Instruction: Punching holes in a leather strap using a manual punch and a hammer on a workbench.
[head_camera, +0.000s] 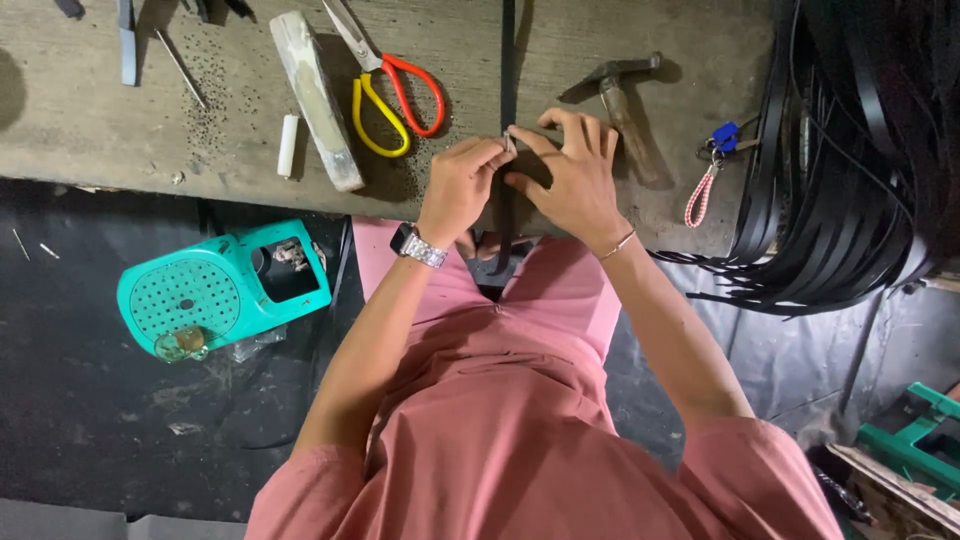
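At the near edge of the workbench (120, 140), a black strap (508, 60) runs straight away from the person — long axis front to back. Left hand (458, 188) and right hand (572, 178) pinch it from either side, equally near, around a small metal piece (509, 141).

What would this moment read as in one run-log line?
left hand: pinching black strap | right hand: pinching same strap | nearby: hammer, scissors
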